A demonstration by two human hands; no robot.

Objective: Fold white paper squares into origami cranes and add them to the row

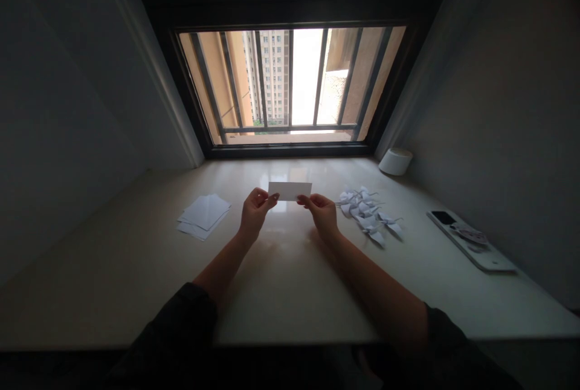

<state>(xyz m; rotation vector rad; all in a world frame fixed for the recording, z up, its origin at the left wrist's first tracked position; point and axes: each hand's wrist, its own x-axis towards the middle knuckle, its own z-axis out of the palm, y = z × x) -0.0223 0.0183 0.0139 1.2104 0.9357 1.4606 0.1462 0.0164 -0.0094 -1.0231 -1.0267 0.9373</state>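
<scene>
home, by look of it: dark-framed window [290,151], bars [290,75] beyond (tower block [274,75] outside), broad pale sill [281,299].

I see the person's 2 arms reaching forward and slanting in toward each other, the left forearm [226,263] and the right forearm [378,284] bare beyond dark sleeves [181,317]. The left hand [254,213] and right hand [322,211] sit about level, near each other but apart. Each is closed in a pinch, fingers curled. The 2 thumbs [272,199] point inward, their tips facing across a gap. More of the right forearm shows.
</scene>
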